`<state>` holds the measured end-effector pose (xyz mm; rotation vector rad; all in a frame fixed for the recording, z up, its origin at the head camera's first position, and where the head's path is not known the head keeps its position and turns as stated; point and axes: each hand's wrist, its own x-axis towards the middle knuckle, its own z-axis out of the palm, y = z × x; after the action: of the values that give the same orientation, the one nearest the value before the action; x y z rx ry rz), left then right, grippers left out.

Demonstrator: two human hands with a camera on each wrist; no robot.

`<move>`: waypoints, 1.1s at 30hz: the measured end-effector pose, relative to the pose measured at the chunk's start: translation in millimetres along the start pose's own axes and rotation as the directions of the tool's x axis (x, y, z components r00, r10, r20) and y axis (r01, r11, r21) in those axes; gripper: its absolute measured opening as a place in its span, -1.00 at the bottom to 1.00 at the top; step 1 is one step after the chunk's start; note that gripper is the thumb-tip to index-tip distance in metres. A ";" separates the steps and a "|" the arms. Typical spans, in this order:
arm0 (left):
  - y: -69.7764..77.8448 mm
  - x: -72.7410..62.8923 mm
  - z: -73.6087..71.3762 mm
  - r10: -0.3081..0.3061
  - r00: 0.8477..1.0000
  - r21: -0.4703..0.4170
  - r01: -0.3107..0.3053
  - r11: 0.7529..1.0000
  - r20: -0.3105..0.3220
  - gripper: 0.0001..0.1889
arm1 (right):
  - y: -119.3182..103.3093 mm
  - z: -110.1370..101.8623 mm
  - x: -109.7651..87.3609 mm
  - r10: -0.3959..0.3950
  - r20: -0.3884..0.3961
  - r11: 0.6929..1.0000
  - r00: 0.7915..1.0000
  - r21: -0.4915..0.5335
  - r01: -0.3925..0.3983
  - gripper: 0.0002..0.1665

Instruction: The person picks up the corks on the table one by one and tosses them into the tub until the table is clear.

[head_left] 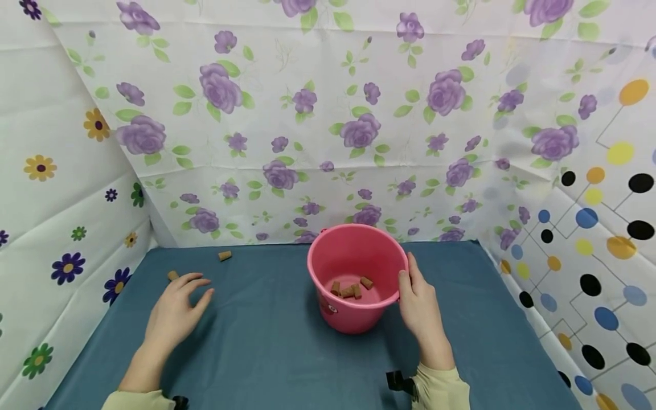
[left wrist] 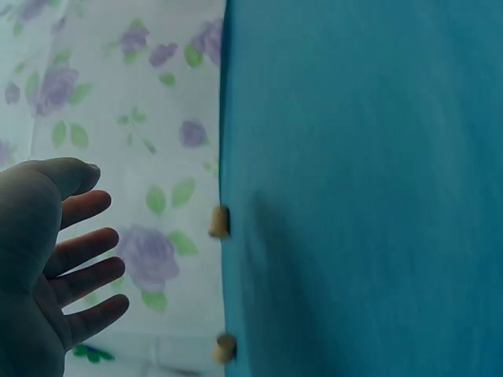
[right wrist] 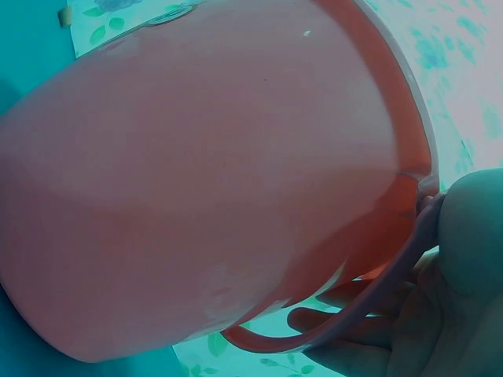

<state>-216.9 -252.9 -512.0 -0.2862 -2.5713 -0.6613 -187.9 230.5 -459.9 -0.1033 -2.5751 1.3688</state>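
Observation:
A pink bucket point(head_left: 338, 310) with several brown corks point(head_left: 366, 282) on its inside bottom is right of centre, its mouth facing up toward the head camera. My right hand point(head_left: 421, 307) grips the bucket at its right side. In the right wrist view, the fingers pass around the pink handle point(right wrist: 365, 302). My left hand point(head_left: 176, 312), fingers apart and loosely bent, hovers over the left part of the cloth and holds nothing. One cork point(head_left: 173, 275) lies just beyond its fingers, partly hidden in the head view. A second cork point(head_left: 225, 255) lies near the cloth's back edge.
Dark blue cloth point(head_left: 266, 353) covers the work surface. A white sheet with purple flowers point(head_left: 279, 173) rises behind it. Patterned sheets stand on both sides, with daisies point(head_left: 68, 269) at left and coloured dots point(head_left: 606, 318) at right.

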 end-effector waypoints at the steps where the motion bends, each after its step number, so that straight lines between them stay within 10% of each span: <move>1: -4.5 -1.6 -2.2 -0.007 1.000 0.007 0.007 1.000 0.006 -0.74 | 0.0 -0.1 -0.2 0.000 0.000 1.000 1.000 0.001 0.000 -0.26; 33: -47.0 -12.9 -23.9 -0.135 0.986 0.094 0.126 0.988 0.094 -0.71 | 1.1 0.8 0.2 -0.002 -0.002 1.000 1.000 0.003 0.002 -0.26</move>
<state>-210.9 -306.4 -518.7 -0.1255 -2.7248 -0.5921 -188.2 230.5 -461.2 -0.1022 -2.5707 1.3710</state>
